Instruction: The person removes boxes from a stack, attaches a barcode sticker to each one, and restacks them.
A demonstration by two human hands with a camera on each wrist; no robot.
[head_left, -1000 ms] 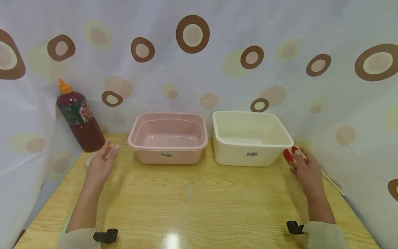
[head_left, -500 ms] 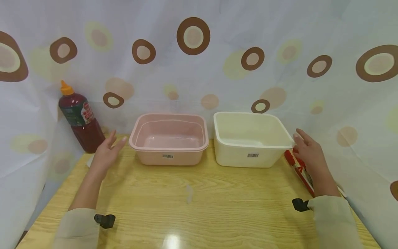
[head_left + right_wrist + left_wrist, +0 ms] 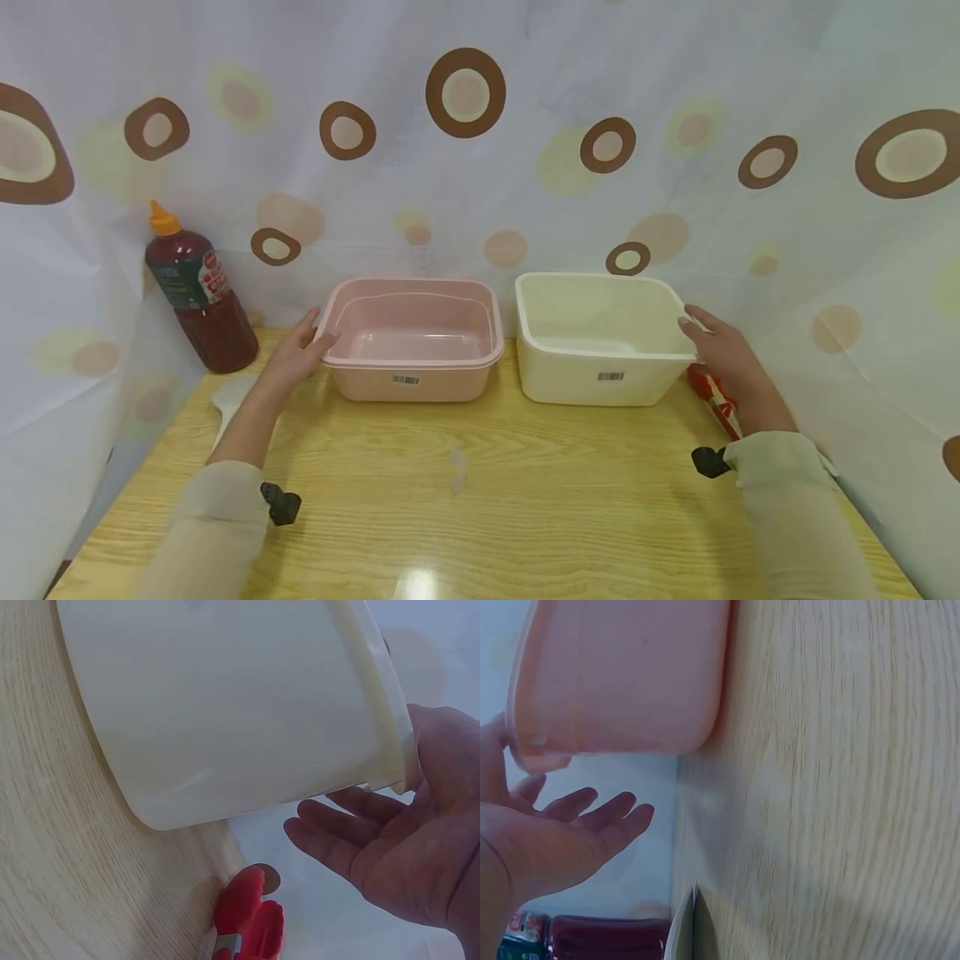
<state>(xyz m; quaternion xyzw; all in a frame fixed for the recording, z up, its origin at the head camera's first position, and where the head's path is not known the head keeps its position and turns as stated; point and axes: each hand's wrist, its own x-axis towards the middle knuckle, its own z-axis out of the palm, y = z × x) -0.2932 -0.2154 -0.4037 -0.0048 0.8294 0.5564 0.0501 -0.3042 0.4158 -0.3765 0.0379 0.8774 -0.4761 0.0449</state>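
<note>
A pink plastic basin (image 3: 408, 383) stands on the table at centre left. My left hand (image 3: 294, 354) is at its left rim, thumb over the edge and the other fingers outside, below the rim. To the right stands a cream plastic basin (image 3: 600, 383). My right hand (image 3: 723, 354) holds that basin's right rim, the thumb over it. In the right wrist view, the fingers (image 3: 330, 844) of this hand extend under the rim. In the left wrist view the fingers (image 3: 592, 817) extend below the pink basin's rim. Both basins rest on the table.
A dark red sauce bottle (image 3: 217, 333) with an orange cap stands at the back left. A white, flat-headed utensil (image 3: 231, 396) lies partly under my left forearm. Red-tipped tongs (image 3: 247, 915) lie beside the cream basin, below my right hand. A patterned curtain (image 3: 465, 183) hangs behind.
My left hand has moved right, from beside the bottle to the pink basin's rim. My right hand has moved from above the red-tipped tongs to the cream basin's rim and taken hold of it.
</note>
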